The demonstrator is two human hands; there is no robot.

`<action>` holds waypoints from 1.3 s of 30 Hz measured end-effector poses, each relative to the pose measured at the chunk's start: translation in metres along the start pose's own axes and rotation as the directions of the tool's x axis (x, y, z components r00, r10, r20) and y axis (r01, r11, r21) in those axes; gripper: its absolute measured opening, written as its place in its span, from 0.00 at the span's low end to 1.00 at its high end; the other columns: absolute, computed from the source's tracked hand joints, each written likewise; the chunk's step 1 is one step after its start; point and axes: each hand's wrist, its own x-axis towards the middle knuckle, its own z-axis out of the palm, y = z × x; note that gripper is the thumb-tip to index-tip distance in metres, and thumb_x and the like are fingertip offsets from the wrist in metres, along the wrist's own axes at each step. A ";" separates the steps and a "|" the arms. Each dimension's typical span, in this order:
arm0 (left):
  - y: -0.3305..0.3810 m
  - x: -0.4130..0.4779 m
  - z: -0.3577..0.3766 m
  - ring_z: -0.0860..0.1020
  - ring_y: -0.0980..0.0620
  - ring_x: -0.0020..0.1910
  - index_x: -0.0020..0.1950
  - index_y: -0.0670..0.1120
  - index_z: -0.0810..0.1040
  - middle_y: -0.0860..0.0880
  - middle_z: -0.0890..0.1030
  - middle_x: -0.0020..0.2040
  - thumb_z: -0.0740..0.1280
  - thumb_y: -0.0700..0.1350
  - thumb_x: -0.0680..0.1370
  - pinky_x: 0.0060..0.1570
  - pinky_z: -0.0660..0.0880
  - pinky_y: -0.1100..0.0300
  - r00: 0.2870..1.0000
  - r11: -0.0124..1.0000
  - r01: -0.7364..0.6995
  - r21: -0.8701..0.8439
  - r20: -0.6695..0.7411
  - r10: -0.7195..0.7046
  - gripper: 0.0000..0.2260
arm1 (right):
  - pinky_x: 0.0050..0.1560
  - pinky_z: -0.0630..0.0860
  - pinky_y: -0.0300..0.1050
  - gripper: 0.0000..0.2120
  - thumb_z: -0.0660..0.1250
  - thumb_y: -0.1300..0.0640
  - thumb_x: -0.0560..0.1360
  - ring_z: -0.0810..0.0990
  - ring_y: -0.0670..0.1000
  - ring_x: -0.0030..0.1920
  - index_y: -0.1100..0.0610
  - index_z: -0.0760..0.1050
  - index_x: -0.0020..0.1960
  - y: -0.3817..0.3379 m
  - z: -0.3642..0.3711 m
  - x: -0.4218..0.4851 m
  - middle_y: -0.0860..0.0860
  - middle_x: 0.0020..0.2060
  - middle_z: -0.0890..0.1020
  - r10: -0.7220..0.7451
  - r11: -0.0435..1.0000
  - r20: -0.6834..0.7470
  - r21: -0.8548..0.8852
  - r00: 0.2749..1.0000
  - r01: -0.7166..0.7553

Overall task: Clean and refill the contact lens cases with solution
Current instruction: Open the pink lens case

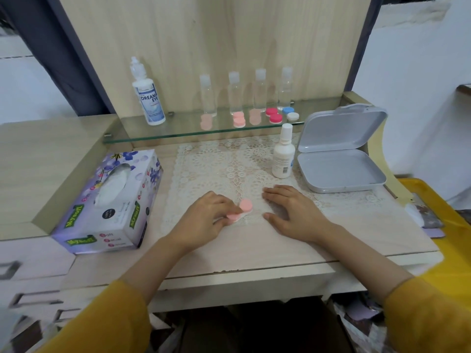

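Left hand (204,215) pinches pink lens case (240,210); right hand (293,210) flat.

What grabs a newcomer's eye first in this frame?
Centre front, the left hand holds a pink lens case on the lace mat, the right hand flat beside it. A flowery tissue box sits left, an open grey tin right. Behind, a glass shelf carries a solution bottle, four clear bottles and more coloured cases.
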 end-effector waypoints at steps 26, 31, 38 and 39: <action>0.021 -0.012 0.020 0.71 0.49 0.54 0.60 0.47 0.78 0.48 0.73 0.52 0.62 0.45 0.76 0.58 0.65 0.53 0.956 0.956 0.288 -0.051 -0.036 -0.290 0.13 | 0.44 0.67 0.42 0.07 0.69 0.61 0.71 0.71 0.50 0.43 0.60 0.81 0.49 -0.041 0.018 0.001 0.50 0.40 0.73 0.001 0.972 -0.126 0.232 0.992 0.029; 0.022 -0.012 0.022 0.73 0.49 0.47 0.53 0.44 0.81 0.48 0.75 0.46 0.66 0.50 0.73 0.53 0.70 0.53 0.940 0.943 0.312 -0.115 -0.110 -0.324 0.14 | 0.43 0.66 0.41 0.06 0.69 0.60 0.71 0.70 0.49 0.41 0.60 0.80 0.47 -0.041 0.024 -0.001 0.51 0.39 0.73 -0.014 0.973 -0.158 0.224 0.987 0.049; 0.022 -0.015 0.020 0.73 0.56 0.52 0.63 0.48 0.76 0.55 0.77 0.54 0.71 0.45 0.72 0.57 0.66 0.67 0.942 0.929 0.265 -0.259 -0.138 -0.307 0.19 | 0.42 0.67 0.42 0.08 0.67 0.59 0.70 0.69 0.48 0.42 0.61 0.80 0.47 -0.043 0.024 -0.002 0.48 0.39 0.71 -0.019 0.977 -0.171 0.207 0.985 0.055; 0.021 -0.016 0.019 0.72 0.58 0.55 0.65 0.49 0.73 0.58 0.76 0.56 0.69 0.42 0.74 0.59 0.64 0.71 0.950 0.932 0.244 -0.267 -0.128 -0.285 0.20 | 0.43 0.67 0.42 0.07 0.68 0.60 0.71 0.69 0.48 0.42 0.60 0.80 0.48 -0.042 0.024 -0.002 0.48 0.40 0.71 -0.018 0.977 -0.171 0.205 0.985 0.053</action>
